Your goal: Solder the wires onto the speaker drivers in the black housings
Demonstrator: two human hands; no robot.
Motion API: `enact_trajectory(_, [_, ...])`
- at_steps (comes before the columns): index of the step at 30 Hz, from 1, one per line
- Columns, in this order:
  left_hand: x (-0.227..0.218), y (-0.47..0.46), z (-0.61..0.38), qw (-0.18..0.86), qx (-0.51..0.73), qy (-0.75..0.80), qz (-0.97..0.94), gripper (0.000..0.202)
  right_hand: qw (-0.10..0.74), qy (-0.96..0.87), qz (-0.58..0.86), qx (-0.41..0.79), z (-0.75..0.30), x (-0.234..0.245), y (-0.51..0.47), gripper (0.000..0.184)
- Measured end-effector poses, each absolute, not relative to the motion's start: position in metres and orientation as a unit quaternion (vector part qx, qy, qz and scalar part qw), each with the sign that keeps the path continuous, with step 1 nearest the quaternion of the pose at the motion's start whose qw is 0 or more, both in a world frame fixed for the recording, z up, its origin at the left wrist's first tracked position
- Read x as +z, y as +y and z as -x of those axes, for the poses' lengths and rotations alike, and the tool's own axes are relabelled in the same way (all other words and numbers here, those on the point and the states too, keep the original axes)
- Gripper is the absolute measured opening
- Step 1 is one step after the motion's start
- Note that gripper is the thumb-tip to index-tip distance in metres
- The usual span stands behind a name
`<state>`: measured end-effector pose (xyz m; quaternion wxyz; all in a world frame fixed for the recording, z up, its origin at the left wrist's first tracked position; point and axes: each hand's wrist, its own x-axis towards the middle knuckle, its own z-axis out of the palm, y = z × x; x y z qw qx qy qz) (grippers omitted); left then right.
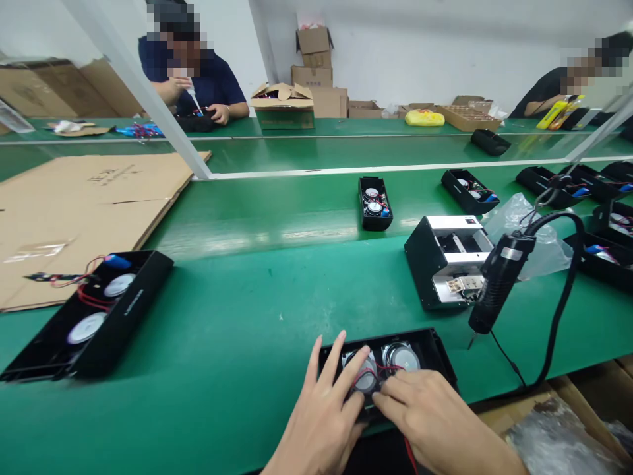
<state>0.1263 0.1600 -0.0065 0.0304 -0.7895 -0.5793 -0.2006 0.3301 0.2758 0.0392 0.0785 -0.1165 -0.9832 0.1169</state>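
Note:
Both my hands are over an open black speaker housing (pixel 386 349) at the near edge of the green bench. Inside it sit two round speaker drivers (pixel 366 373) (pixel 401 357), joined by thin red wires (pixel 378 367). My left hand (pixel 321 409) has its fingers spread, with the fingertips on the left driver. My right hand (pixel 420 412) lies across the lower part of the housing, its fingertips between the drivers near the wires. Whether those fingertips pinch a wire is hidden. The hands cover the housing's near side.
A black corded electric screwdriver (pixel 499 280) hangs at right, beside a black-and-white housing (pixel 445 260). Another open speaker housing (pixel 86 316) lies at left, near a cardboard sheet (pixel 84 218). Several more housings line the far bench. Co-workers sit across a divider.

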Motion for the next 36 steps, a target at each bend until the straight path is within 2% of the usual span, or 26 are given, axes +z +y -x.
enact_trajectory(4, [-0.006, 0.163, -0.125, 0.011, -0.200, -0.578, 0.791, 0.010, 0.002, -0.969, 0.136, 0.208, -0.334, 0.046, 0.277, 0.048])
enact_trajectory(7, [-0.007, 0.165, -0.125, 0.020, -0.193, -0.574, 0.796, 0.010, 0.023, -0.956, 0.164, 0.242, -0.336, 0.041, 0.272, 0.046])
enact_trajectory(13, [-0.014, 0.170, -0.129, 0.073, -0.200, -0.572, 0.792, 0.010, 0.044, -0.955, 0.177, 0.235, -0.336, 0.027, 0.266, 0.040])
enact_trajectory(15, [-0.010, 0.179, -0.124, 0.024, -0.191, -0.569, 0.800, 0.017, 0.046, -0.957, 0.167, 0.231, -0.332, 0.033, 0.271, 0.038])
enact_trajectory(17, [0.000, 0.194, -0.116, -0.071, -0.167, -0.563, 0.806, 0.028, 0.022, -0.960, 0.164, 0.226, -0.324, 0.044, 0.282, 0.029])
enact_trajectory(19, [0.016, 0.214, -0.104, -0.170, -0.141, -0.569, 0.792, 0.031, -0.022, -0.962, 0.174, 0.209, -0.313, 0.059, 0.298, 0.021])
enact_trajectory(22, [0.040, 0.246, -0.089, -0.286, -0.122, -0.576, 0.756, 0.023, -0.050, -0.952, 0.196, 0.229, -0.294, 0.074, 0.324, 0.032])
enact_trajectory(24, [0.051, 0.262, -0.082, -0.342, -0.117, -0.575, 0.734, 0.029, -0.058, -0.939, 0.203, 0.271, -0.285, 0.079, 0.337, 0.031])
enact_trajectory(27, [0.056, 0.273, -0.078, -0.387, -0.112, -0.564, 0.721, 0.040, -0.064, -0.929, 0.206, 0.300, -0.279, 0.080, 0.346, 0.022])
enact_trajectory(30, [0.054, 0.276, -0.076, -0.411, -0.114, -0.551, 0.717, 0.040, -0.053, -0.928, 0.208, 0.306, -0.278, 0.078, 0.343, 0.017])
enact_trajectory(34, [0.052, 0.279, -0.073, -0.444, -0.114, -0.552, 0.697, 0.040, -0.071, -0.934, 0.249, 0.246, -0.277, 0.080, 0.337, 0.032])
enact_trajectory(36, [0.052, 0.279, -0.072, -0.456, -0.117, -0.547, 0.692, 0.039, -0.093, -0.933, 0.253, 0.238, -0.276, 0.080, 0.336, 0.034])
